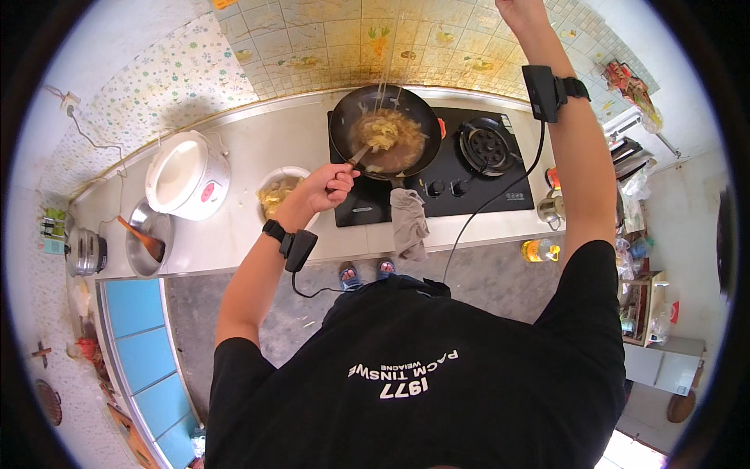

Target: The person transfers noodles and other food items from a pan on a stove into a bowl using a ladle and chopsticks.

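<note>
My left hand (333,186) is closed around the handle of a cooking utensil (358,157), whose head lies in shredded food (384,132) inside a black wok (432,108). Brown liquid surrounds the food. The wok sits on the left burner of a black gas cooktop (375,210), with a grey cloth (409,225) draped on its handle. Below my left forearm, a white bowl (285,171) holds more yellowish food. My right hand (518,9) is raised at the top edge, partly cut off, near the tiled wall; its fingers are not visible enough to tell what they hold.
At left stand a white rice cooker (186,176), a steel basin (140,223) with a wooden-handled tool (139,234) and a steel pot (86,252). The right burner (486,146) carries no pan. An oil bottle (539,251) and a steel mug (549,210) are at right.
</note>
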Action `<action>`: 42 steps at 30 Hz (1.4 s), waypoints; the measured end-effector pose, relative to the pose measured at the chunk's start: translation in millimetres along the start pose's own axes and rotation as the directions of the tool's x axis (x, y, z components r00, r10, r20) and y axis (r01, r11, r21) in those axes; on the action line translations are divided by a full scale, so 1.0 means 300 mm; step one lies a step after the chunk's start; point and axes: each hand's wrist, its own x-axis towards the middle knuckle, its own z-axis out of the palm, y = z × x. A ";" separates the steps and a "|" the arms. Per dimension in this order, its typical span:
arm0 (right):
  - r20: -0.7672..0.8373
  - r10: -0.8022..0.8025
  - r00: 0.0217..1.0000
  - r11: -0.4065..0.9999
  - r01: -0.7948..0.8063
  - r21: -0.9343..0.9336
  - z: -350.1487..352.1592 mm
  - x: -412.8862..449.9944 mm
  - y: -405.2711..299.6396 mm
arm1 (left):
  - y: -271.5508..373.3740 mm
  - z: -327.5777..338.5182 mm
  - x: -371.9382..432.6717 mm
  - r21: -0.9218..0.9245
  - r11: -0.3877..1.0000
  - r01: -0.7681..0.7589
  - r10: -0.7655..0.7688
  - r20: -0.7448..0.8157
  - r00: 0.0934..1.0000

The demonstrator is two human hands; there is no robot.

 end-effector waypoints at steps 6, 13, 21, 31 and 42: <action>-0.070 -0.033 0.997 0.999 0.034 0.010 0.123 0.068 -0.123 | 0.013 -0.050 0.033 -0.014 1.000 -0.009 0.010 0.009 1.000; -0.201 0.003 0.979 0.996 0.015 0.087 0.184 0.058 -0.178 | 0.001 -0.042 0.078 -0.013 1.000 0.000 0.001 0.037 0.999; 0.119 -0.035 0.992 0.999 0.032 0.024 0.070 -0.030 -0.027 | 0.010 -0.044 0.077 -0.013 1.000 0.000 0.001 0.049 0.999; -0.228 0.341 0.912 0.939 -0.338 0.054 -0.064 -0.418 0.362 | -0.001 0.026 -0.122 0.055 0.998 -0.040 0.037 0.044 0.998; 0.162 0.393 0.905 0.395 -0.007 -0.918 0.099 -0.388 0.485 | 0.015 0.084 -0.236 0.123 0.991 -0.052 0.049 0.030 0.998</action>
